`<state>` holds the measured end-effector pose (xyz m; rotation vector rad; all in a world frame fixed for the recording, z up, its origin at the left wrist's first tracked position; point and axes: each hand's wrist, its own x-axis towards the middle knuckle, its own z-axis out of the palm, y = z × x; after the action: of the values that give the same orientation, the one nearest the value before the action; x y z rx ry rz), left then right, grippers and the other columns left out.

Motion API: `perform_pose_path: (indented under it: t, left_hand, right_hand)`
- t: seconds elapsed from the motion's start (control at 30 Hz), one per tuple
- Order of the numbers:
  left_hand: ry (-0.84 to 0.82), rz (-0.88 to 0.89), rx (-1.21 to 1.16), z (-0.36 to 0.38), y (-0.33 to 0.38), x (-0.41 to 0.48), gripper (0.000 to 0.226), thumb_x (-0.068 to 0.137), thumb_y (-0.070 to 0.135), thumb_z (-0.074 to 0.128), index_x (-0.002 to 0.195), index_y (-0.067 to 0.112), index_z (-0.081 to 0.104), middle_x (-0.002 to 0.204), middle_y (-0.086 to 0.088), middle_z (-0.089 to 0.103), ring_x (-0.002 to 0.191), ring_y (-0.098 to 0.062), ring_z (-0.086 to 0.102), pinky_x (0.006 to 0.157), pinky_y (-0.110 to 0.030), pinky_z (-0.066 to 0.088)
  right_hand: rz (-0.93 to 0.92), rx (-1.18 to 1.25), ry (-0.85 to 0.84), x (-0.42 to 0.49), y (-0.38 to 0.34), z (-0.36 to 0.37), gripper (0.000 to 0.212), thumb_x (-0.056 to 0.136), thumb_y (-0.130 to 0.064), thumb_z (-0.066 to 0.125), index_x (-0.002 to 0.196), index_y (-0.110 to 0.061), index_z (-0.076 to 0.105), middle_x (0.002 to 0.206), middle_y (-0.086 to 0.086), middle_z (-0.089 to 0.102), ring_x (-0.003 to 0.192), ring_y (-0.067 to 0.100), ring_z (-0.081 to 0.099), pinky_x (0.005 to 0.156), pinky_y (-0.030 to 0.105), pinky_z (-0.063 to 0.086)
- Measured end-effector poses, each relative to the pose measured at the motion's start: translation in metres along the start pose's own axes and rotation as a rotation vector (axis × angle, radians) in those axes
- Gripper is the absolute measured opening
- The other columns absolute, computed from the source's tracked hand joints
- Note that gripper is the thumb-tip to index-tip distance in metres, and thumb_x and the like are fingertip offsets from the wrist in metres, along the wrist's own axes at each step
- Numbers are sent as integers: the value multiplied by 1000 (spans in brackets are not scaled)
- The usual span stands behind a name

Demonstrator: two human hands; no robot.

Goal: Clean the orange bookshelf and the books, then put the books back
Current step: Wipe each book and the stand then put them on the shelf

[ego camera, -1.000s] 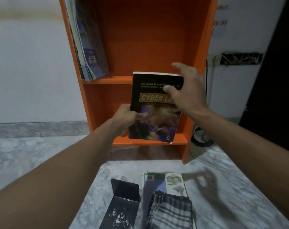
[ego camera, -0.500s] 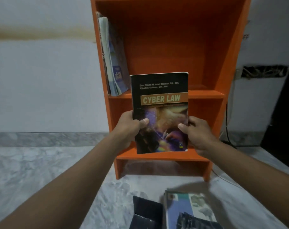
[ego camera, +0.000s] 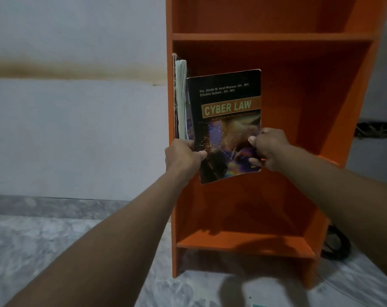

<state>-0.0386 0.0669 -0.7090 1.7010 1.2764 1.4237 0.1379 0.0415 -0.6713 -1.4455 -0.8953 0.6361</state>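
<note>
Gripping the Cyber Law book [ego camera: 229,120] between us: left hand [ego camera: 183,155] pinches its lower left edge, right hand [ego camera: 269,149] its lower right, cover upright before the orange bookshelf [ego camera: 299,107], beside shelved books [ego camera: 181,96].

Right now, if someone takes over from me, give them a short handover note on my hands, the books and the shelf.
The left hand grips the Cyber Law book at its lower left edge; the right hand pinches its lower right edge. The book is upright, in the air before the middle compartment of the orange bookshelf, beside the thin books standing against the left wall.
Done: those thin books are back.
Left: stand this one next to them; cleaning cannot be judged.
</note>
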Motion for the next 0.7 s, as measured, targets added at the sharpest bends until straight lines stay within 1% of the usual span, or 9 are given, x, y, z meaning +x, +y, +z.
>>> perform_pose_path:
  t: [0.07, 0.1, 0.13, 0.27, 0.4, 0.5, 0.57, 0.63, 0.7]
  left_hand:
    - [45, 7, 12, -2, 7, 10, 11, 88, 20, 70, 94, 12, 67, 91, -5, 68, 80, -18, 67, 76, -40, 61]
    - [62, 15, 13, -3, 11, 14, 14, 88, 20, 71, 97, 11, 68, 92, -5, 68, 81, -19, 68, 75, -41, 61]
    - [78, 24, 14, -4, 13, 17, 16, 87, 20, 71, 99, 10, 68, 92, -6, 69, 82, -20, 68, 75, -42, 61]
    - [130, 30, 69, 1, 21, 26, 11, 88, 21, 71, 92, 11, 68, 88, -5, 68, 77, -18, 67, 75, -41, 61]
    - [179, -1, 108, 22, 25, 35, 9, 87, 21, 71, 86, 14, 68, 86, -4, 69, 76, -18, 68, 73, -40, 61]
    - [196, -3, 153, 44, 26, 43, 8, 88, 22, 71, 84, 15, 68, 85, -3, 69, 77, -17, 68, 73, -40, 61]
    - [238, -7, 185, 56, 25, 51, 8, 88, 23, 71, 83, 17, 69, 84, -2, 70, 76, -15, 68, 73, -39, 61]
    - [289, -19, 213, 64, 23, 58, 9, 89, 23, 70, 80, 21, 67, 83, 0, 68, 76, -13, 67, 74, -37, 61]
    - [336, -26, 246, 66, 22, 64, 6, 90, 23, 68, 84, 22, 67, 82, 3, 67, 78, -13, 66, 75, -34, 60]
  right_hand:
    - [22, 76, -39, 3, -13, 7, 45, 98, -6, 52, 139, -22, 46, 127, 9, 52, 88, 20, 53, 84, 48, 56]
    - [23, 86, -57, 5, -19, 9, 47, 98, -6, 51, 141, -22, 44, 130, 10, 51, 86, 20, 53, 91, 54, 52]
    - [24, 82, -75, 10, -23, 11, 46, 98, -8, 51, 141, -22, 43, 131, 11, 51, 84, 20, 54, 94, 58, 49]
    - [35, 77, -142, 33, -34, 15, 28, 100, -11, 49, 127, -16, 51, 128, 13, 51, 82, 22, 55, 94, 59, 48]
    - [73, 108, -188, 65, -31, 15, 32, 100, -11, 49, 132, -14, 50, 125, 15, 51, 79, 22, 56, 92, 58, 51]
    - [125, 146, -221, 93, -25, 11, 30, 100, -10, 50, 129, -13, 52, 124, 17, 51, 78, 23, 56, 89, 57, 53]
    - [155, 171, -253, 111, -20, 13, 29, 99, -8, 50, 129, -10, 51, 123, 18, 52, 75, 22, 56, 89, 58, 53]
    - [184, 208, -295, 125, -15, 18, 31, 99, -6, 50, 130, -7, 50, 112, 17, 52, 75, 23, 56, 90, 59, 52]
    - [220, 223, -350, 134, -11, 26, 30, 99, -6, 50, 129, -5, 50, 96, 14, 51, 77, 23, 56, 89, 56, 53]
